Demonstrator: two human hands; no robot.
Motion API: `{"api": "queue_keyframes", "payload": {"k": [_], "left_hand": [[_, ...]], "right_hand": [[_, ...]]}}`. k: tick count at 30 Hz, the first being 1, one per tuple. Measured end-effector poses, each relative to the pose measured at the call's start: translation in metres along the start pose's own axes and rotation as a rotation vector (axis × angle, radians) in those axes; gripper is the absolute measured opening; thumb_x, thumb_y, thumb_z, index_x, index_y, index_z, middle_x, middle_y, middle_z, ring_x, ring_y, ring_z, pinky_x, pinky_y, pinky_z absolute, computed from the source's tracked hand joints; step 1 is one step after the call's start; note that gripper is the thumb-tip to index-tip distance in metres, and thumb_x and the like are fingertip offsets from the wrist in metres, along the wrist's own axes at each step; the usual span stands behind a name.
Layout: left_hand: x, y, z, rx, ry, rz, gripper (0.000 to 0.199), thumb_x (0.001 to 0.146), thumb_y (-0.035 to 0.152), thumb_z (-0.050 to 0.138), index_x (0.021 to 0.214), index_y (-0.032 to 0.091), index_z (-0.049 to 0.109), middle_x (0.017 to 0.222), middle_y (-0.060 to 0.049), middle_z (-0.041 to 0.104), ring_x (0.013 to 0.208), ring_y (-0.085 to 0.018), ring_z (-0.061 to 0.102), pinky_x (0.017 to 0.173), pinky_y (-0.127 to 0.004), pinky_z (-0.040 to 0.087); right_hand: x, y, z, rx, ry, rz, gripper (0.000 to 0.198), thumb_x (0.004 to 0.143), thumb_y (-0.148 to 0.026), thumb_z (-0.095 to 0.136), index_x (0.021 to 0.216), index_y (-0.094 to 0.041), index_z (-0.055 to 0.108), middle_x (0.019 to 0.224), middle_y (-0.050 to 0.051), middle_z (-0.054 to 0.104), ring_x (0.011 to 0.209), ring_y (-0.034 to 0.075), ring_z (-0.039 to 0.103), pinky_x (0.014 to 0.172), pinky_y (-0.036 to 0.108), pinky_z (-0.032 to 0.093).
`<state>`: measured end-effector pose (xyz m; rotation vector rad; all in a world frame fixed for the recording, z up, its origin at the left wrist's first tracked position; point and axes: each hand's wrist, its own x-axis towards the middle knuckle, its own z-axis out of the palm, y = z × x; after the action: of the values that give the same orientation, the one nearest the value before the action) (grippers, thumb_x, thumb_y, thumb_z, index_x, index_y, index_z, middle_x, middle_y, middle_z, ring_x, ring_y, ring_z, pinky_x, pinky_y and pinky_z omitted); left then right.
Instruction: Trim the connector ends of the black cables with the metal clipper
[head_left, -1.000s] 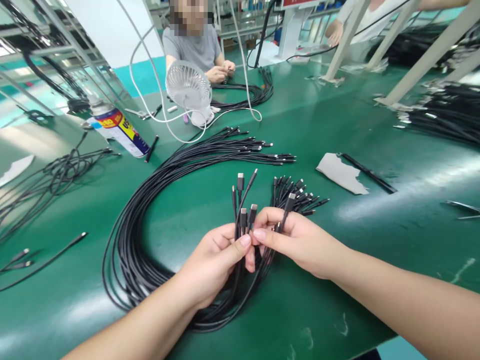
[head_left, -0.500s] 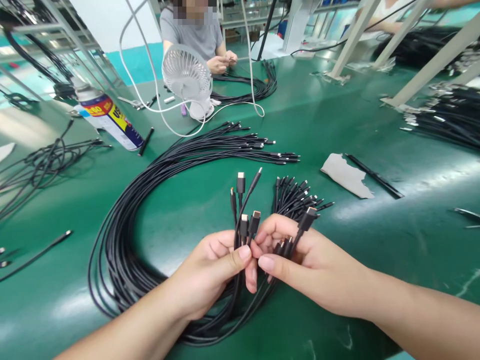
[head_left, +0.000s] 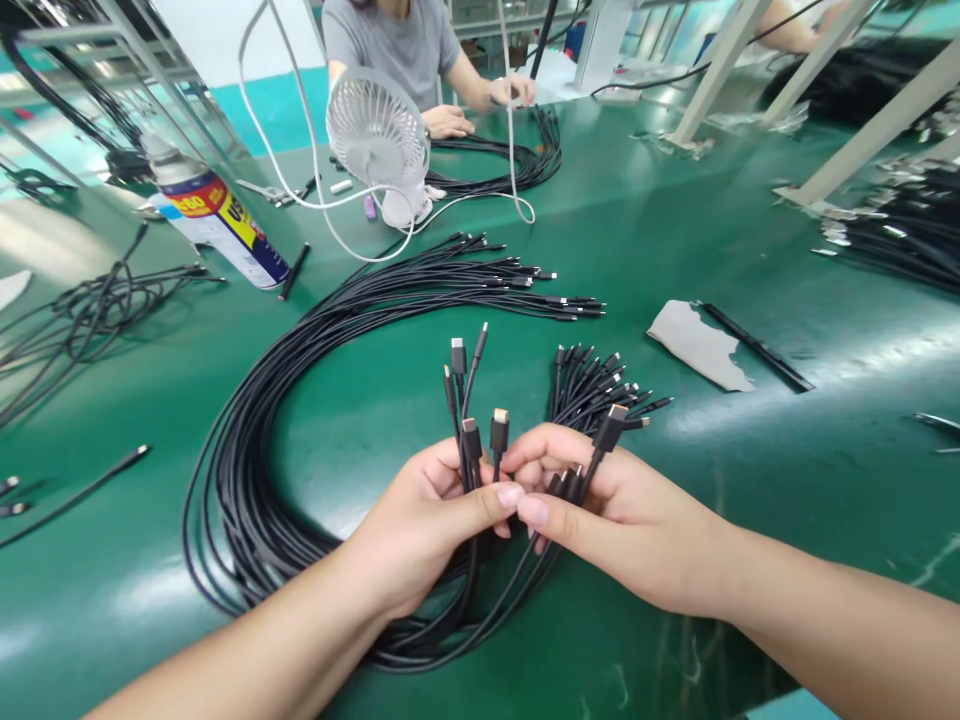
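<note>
Head view: left hand clamped on cables; right hand, alongside, pinching other cables.

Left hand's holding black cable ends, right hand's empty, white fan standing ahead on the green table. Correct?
Not quite: the right hand isn't empty. The head view shows it holding black cable ends too. The rest stands: the left hand holds black cable ends, and the white fan stands ahead on the green table.
</note>
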<state>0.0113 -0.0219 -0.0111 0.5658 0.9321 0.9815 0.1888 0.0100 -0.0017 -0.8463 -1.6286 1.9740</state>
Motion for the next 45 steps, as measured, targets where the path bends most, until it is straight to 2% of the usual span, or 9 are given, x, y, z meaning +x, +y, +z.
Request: {"api": "queue_keyframes", "payload": {"k": [11,17,23,29,34,41,45], "left_hand": [[0.0,0.003,0.003,0.063,0.004,-0.005,0.033,0.063,0.033,0.094,0.068,0.014,0.067,0.065,0.003,0.062,0.058,-0.008,0.053,0.056,-0.02,0.047],[0.0,0.0,0.002,0.099,-0.041,0.009,0.026,0.067,0.028,0.091,0.07,0.016,0.068,0.062,0.003,0.063,0.056,-0.008,0.051,0.052,-0.018,0.043],[-0.003,-0.001,0.007,0.189,-0.039,0.046,0.022,0.069,0.017,0.087,0.066,0.016,0.065,0.062,0.003,0.063,0.056,-0.007,0.049,0.052,-0.018,0.039],[-0.003,-0.003,0.009,0.303,-0.009,0.065,0.017,0.072,0.014,0.08,0.069,0.018,0.064,0.062,0.006,0.058,0.055,-0.008,0.047,0.052,-0.02,0.039],[-0.005,-0.002,0.013,0.397,0.023,0.098,0.014,0.074,0.015,0.077,0.068,0.019,0.064,0.06,0.006,0.056,0.055,-0.009,0.047,0.051,-0.02,0.038],[-0.005,-0.002,0.011,0.381,0.019,0.064,0.018,0.073,0.019,0.078,0.068,0.019,0.061,0.06,0.006,0.055,0.054,-0.009,0.048,0.052,-0.021,0.04],[-0.004,-0.004,0.009,0.38,0.009,0.057,0.016,0.076,0.02,0.076,0.07,0.019,0.062,0.062,0.005,0.056,0.058,-0.01,0.049,0.054,-0.021,0.042]], "right_hand": [[0.001,-0.002,-0.001,0.001,-0.004,-0.016,0.016,0.096,-0.035,0.061,0.098,-0.019,0.058,0.084,0.001,0.065,0.078,0.013,0.063,0.07,0.025,0.051],[0.003,0.005,0.001,0.138,0.021,-0.02,0.03,0.094,-0.05,0.063,0.094,-0.02,0.058,0.084,0.002,0.067,0.08,0.016,0.068,0.069,0.028,0.053],[0.006,0.006,0.001,0.224,0.15,-0.038,0.039,0.085,-0.056,0.072,0.094,-0.021,0.059,0.075,0.0,0.066,0.061,0.012,0.062,0.059,0.026,0.053],[0.005,0.01,0.002,0.23,0.298,-0.089,0.036,0.085,-0.053,0.073,0.095,-0.021,0.059,0.06,-0.007,0.06,0.045,0.008,0.057,0.049,0.023,0.046],[0.006,0.009,0.003,0.187,0.363,-0.079,0.034,0.087,-0.051,0.071,0.08,-0.021,0.057,0.048,-0.007,0.058,0.042,0.01,0.056,0.05,0.024,0.046],[0.007,0.008,0.002,0.264,0.408,-0.104,0.037,0.087,-0.05,0.071,0.074,-0.021,0.053,0.057,-0.007,0.058,0.04,0.01,0.061,0.044,0.023,0.049],[0.007,0.011,0.001,0.277,0.413,-0.121,0.036,0.092,-0.048,0.066,0.074,-0.02,0.054,0.058,-0.007,0.058,0.04,0.01,0.062,0.046,0.022,0.051]]}}
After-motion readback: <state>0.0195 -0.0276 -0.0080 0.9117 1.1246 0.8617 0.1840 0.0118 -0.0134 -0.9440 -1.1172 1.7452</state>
